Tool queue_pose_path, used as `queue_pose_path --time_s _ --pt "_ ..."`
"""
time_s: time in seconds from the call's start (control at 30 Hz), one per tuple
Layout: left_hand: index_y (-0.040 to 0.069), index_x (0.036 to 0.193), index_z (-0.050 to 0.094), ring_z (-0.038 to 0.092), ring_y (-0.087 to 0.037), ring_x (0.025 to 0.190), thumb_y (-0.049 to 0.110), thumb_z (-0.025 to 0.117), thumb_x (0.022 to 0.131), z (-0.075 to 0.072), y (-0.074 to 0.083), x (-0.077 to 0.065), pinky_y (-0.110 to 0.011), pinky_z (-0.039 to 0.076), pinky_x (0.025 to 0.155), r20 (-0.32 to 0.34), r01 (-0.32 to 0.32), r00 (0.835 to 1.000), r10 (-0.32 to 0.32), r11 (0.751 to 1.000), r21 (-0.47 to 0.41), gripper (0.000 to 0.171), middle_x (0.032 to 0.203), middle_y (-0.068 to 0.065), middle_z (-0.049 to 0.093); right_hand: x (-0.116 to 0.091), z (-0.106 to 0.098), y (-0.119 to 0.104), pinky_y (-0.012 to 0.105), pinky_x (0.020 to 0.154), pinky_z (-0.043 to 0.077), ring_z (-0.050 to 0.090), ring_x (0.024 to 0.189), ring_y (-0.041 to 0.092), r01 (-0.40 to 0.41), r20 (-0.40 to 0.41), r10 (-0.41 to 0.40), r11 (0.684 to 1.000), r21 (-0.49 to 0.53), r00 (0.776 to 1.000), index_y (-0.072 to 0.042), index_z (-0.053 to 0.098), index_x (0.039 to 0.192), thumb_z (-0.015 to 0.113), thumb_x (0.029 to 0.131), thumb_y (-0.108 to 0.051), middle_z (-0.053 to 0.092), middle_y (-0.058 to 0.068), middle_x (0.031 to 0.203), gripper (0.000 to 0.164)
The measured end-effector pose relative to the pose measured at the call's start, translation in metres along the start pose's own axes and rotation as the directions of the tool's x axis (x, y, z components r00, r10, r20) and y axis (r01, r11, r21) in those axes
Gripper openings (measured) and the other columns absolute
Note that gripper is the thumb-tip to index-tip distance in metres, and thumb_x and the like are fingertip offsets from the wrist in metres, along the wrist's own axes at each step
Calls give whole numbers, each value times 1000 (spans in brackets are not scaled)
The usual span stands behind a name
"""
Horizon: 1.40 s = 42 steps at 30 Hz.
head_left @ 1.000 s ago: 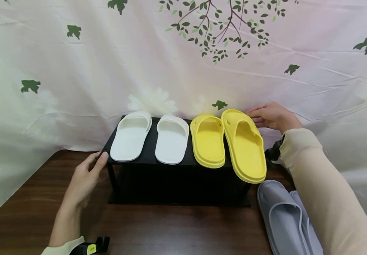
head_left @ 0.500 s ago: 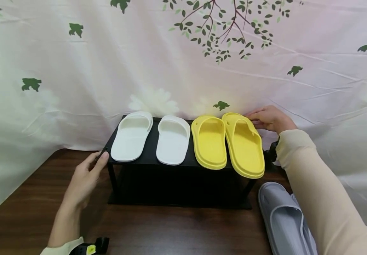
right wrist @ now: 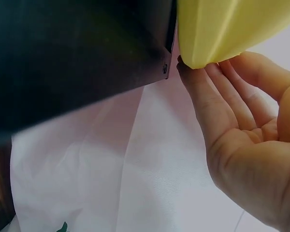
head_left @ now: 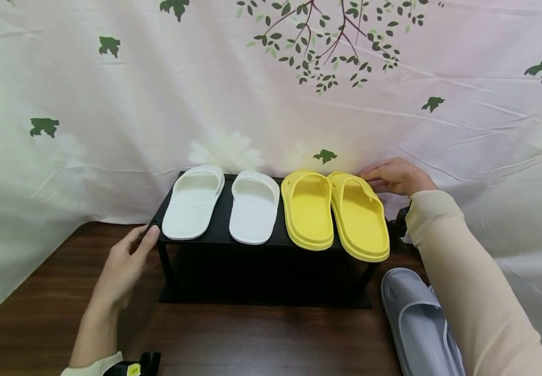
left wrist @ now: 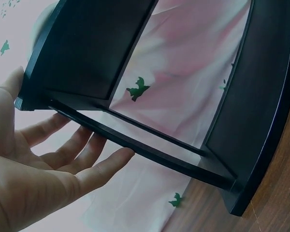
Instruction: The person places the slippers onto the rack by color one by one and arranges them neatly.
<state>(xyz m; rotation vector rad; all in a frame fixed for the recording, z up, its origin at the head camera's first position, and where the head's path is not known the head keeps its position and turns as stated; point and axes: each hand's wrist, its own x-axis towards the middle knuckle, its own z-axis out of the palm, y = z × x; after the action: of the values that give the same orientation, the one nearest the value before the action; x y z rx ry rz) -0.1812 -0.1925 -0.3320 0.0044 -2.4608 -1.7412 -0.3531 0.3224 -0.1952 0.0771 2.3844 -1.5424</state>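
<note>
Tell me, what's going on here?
A person's left hand holds one end of a black rack while the right hand touches the outer yellow slipper at its toe. That slipper sits slanted beside its yellow mate, heel jutting past the rack's front edge. Two white slippers also sit on top; gray slippers lie to the right.

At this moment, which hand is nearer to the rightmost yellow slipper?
Right. The right hand touches the rightmost yellow slipper at its toe; the left hand grips the opposite end of the shoe rack.
</note>
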Motion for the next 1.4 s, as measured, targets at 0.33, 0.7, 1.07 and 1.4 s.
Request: queue_pose_path --time_s 0.33,0.7,1.07,1.4 --pt "9 147 27 28 -35 131 56 37 95 -1 0 1 -60 37 98 3 11 1000 -11 1000 1 71 151 -18 22 -1 -1 -1 27 77 57 67 81 11 7 -3 -6 999 34 1000 -6 67 107 62 90 -10 68 -4 86 18" --pt "9 144 32 27 -35 135 55 38 95 1 0 2 -64 34 100 9 -2 1000 2 1000 -24 68 150 -17 25 -10 -4 -4 35 91 53 68 87 11 12 3 -12 1000 22 1000 2 47 131 62 91 -15 68 -4 94 46" --pt "8 146 27 25 -35 135 54 37 95 0 -1 2 -65 33 100 18 6 1000 -6 999 -35 69 151 -17 22 -42 -8 -5 43 107 39 38 135 28 69 2 -70 984 -164 998 -9 33 145 61 88 -44 41 6 146 72" --pt "9 146 28 24 -36 135 54 37 96 1 -2 3 -66 33 99 17 -1 1000 1 1000 -27 68 151 -17 21 -77 -8 17 52 107 35 35 135 31 164 -47 -184 947 -275 982 -11 33 145 53 89 -53 31 13 151 73"
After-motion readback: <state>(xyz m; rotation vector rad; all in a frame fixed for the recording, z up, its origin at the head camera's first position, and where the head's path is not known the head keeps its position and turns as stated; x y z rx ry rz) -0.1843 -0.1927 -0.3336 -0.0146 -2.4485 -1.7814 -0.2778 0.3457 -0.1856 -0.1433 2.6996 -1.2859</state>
